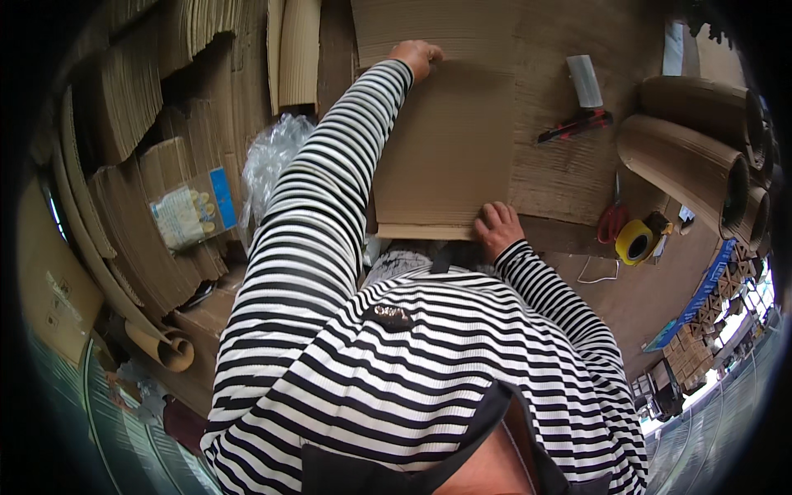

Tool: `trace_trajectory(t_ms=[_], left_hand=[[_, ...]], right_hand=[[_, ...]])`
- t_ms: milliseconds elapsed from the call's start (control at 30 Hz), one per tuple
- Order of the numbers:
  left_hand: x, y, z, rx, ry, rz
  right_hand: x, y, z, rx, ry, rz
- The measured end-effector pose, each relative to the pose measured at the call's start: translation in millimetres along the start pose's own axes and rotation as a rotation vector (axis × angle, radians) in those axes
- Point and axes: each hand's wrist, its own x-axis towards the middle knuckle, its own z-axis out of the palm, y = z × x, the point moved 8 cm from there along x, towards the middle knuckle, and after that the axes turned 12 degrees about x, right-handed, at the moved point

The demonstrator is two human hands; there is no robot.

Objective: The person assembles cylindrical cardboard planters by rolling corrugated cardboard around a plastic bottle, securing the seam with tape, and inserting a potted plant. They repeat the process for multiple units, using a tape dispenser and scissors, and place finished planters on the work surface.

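A brown cardboard sheet (445,148) with a crease across it lies flat in front of me on the work surface. Stretched out to its far left part, my left hand (418,58) has its fingers curled in at the board's edge. My right hand (501,229) grips the near edge at the right corner, fingertips on top; its thumb is hidden. A narrow folded flap (425,231) runs along that near edge, close to my body. Right of the sheet lie a red and black utility knife (575,126) and a pale flat strip (584,81).
Red-handled scissors (612,221) and a yellow tape roll (635,242) lie at the right. Behind them are rolled cardboard tubes (685,161). Stacked cardboard (124,99) and clear plastic wrap (276,157) crowd the left. Further right stand stacked boxes (686,355).
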Motion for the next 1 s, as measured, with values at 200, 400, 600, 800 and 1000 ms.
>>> trace_trajectory(t_ms=[200,400,600,800,1000], left_hand=[[-4,2,-7,-0.057,0.063,0.018],[-25,16,-22,0.051,0.340,-0.041],[-74,73,-3,0.075,0.766,-0.024],[-81,94,20,0.097,0.535,-0.124],[-59,95,18,0.122,0.439,-0.174]], right_hand=[[6,-7,-8,-0.081,-0.043,0.030],[6,2,0,-0.071,-0.012,0.004],[7,-1,-3,-0.026,-0.081,0.008],[-10,0,-9,-0.023,-0.095,-0.235],[-12,14,-34,0.121,-0.371,-0.267]])
